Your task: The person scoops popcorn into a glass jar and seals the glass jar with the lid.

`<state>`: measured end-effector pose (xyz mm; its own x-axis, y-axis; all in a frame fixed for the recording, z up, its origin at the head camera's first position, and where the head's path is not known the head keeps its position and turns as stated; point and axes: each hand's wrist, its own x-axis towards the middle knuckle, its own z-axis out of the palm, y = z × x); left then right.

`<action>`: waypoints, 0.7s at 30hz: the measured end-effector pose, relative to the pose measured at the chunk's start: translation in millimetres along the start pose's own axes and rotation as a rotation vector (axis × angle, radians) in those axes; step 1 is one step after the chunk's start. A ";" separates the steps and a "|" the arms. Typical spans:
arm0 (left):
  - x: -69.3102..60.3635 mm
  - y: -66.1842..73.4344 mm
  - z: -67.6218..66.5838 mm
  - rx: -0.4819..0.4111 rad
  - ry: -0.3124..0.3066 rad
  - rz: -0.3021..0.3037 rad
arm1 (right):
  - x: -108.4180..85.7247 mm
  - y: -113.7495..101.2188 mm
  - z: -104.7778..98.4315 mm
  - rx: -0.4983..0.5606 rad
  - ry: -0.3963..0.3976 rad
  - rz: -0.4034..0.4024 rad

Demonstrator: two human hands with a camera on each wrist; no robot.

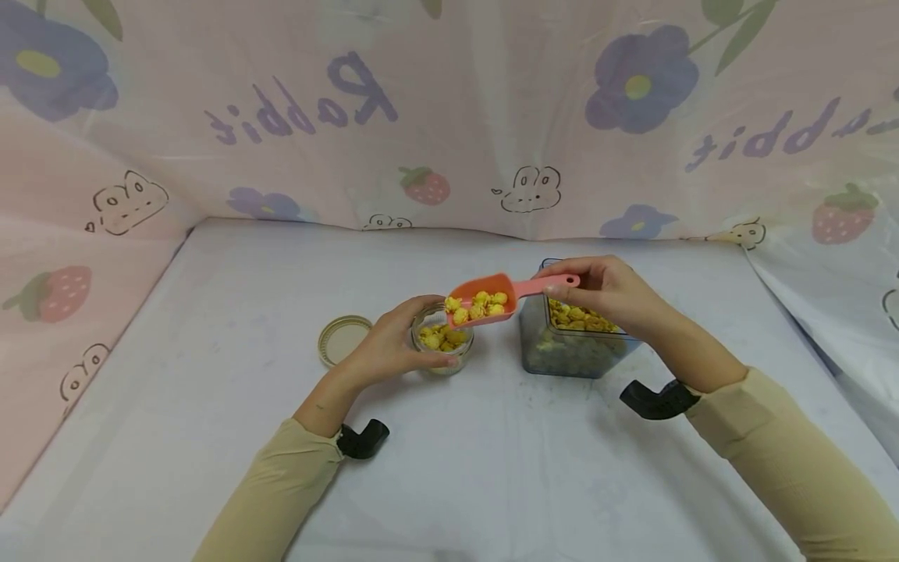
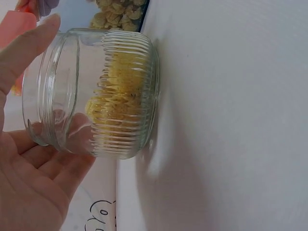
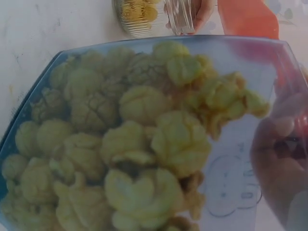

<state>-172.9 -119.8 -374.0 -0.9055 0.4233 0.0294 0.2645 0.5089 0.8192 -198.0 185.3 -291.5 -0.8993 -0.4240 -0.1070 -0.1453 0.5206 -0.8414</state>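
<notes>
My left hand [image 1: 393, 343] holds a ribbed glass jar [image 2: 127, 91] around its side, thumb on one side and fingers on the other. Yellow popcorn [image 2: 118, 96] lies in the jar's lower part. My right hand [image 1: 607, 293] pinches the handle of a pink scoop [image 1: 523, 287], whose bowl carries several popcorn pieces [image 1: 481, 307]. The scoop's front edge hangs over the jar's mouth. Below the right hand stands a clear bluish container [image 1: 562, 355] with more popcorn [image 3: 139, 149] in it; in the right wrist view its wall fills most of the picture.
A round gold-rimmed lid [image 1: 342, 340] lies on the white table [image 1: 449, 468], left of the jar and beside the left hand. A printed curtain [image 1: 449, 117] with flowers, rabbits and strawberries borders the back and sides. Each wrist wears a black curved mount [image 1: 364, 439].
</notes>
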 end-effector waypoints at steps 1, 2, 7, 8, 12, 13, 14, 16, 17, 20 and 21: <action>0.0 0.2 -0.1 0.000 0.000 0.000 | 0.5 -0.3 0.2 -0.010 -0.003 -0.002; 0.0 0.4 -0.2 0.001 0.000 0.000 | 0.8 -0.6 0.3 -0.023 -0.005 -0.004; 0.1 0.0 0.1 0.007 -0.002 -0.008 | 1.5 -2.8 0.7 -0.055 -0.013 -0.003; 0.3 -0.2 0.3 0.009 -0.002 -0.010 | 1.5 -3.3 0.7 -0.061 -0.014 0.000; 0.7 -0.8 0.7 0.014 0.001 -0.011 | 2.5 -3.9 1.6 -0.098 -0.012 -0.009; 0.6 -0.9 0.7 0.014 0.001 -0.009 | 2.7 -4.0 2.0 -0.111 -0.010 -0.018; 0.5 -0.9 0.7 0.013 0.002 -0.011 | 3.0 -3.9 2.6 -0.120 -0.010 -0.031; 0.3 -0.7 0.5 0.011 0.004 -0.012 | 3.8 -3.9 3.8 -0.138 -0.010 -0.067; 0.2 -0.5 0.5 0.010 0.005 -0.011 | 4.1 -4.0 4.4 -0.145 -0.011 -0.083; -0.2 -0.2 0.6 0.011 0.010 -0.005 | 4.5 -5.0 5.9 -0.152 -0.019 -0.133; -0.3 0.0 0.6 0.010 0.011 0.000 | 4.6 -5.5 6.2 -0.155 -0.022 -0.142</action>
<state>-172.4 -119.4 -374.4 -0.9091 0.4151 0.0352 0.2674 0.5166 0.8134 -198.7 175.9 -290.6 -0.8563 -0.5164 -0.0062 -0.3331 0.5613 -0.7576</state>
